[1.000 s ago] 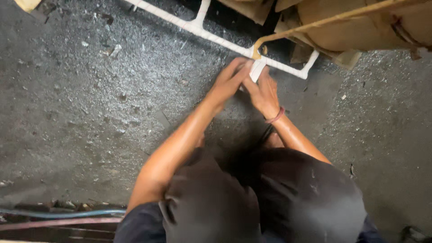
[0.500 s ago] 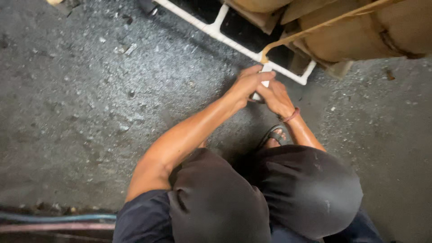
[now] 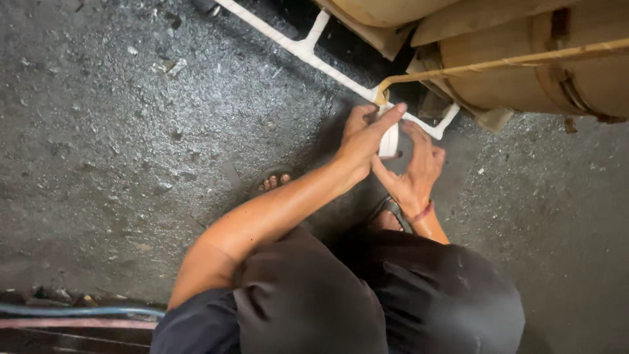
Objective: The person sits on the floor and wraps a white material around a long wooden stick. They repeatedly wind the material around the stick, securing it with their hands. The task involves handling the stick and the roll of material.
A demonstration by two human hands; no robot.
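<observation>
White tape roll is sitting upright between our hands at the pallet frame's corner: left hand is gripping it from above, right hand is cupping it from below, equally near.

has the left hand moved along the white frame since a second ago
No. The left hand stays at the same corner of the white frame, by the tan strap; only the camera shifted.

Dark shorts, sandals, red wristband
</observation>
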